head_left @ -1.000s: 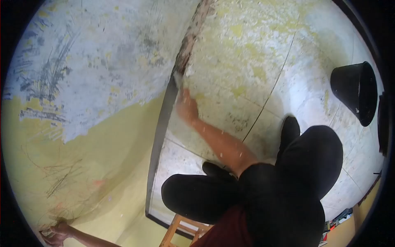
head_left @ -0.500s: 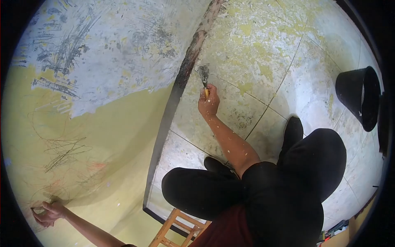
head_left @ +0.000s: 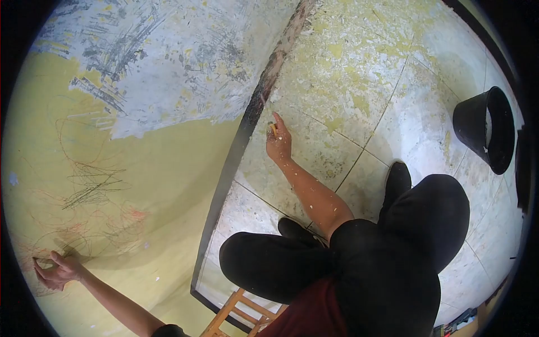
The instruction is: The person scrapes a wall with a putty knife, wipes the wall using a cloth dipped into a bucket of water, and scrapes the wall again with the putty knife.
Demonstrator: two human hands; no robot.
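Scraper [head_left: 273, 131] check, pls: where is it?

"In your R hand [head_left: 279, 144], over the tiled floor [head_left: 432, 135] near the dark baseboard [head_left: 231, 163]; can't tell if the blade [head_left: 263, 100] touches it. R grip's wrapped round the handle. L hand [head_left: 59, 271] is by the scribbled wall [head_left: 157, 157], fingers bent & spread, nothing visible in that grip; contact unclear."

How'll it handle?

"Prob light: stiff wooden-looking handle, thin, slightly springy blade. Not fragile IMO, but flecks of dust might make it a bit slippery. Hold it by the handle, approx mid-length, & keep your fingers off the blade's edge."

Which way's it pointing?

"Blade end fwd, away from you, angled L twd the baseboard. Long axis runs roughly in line w/ your R arm [head_left: 317, 194]. Blade's thin & blurry from here, so can't tell its exact tilt."
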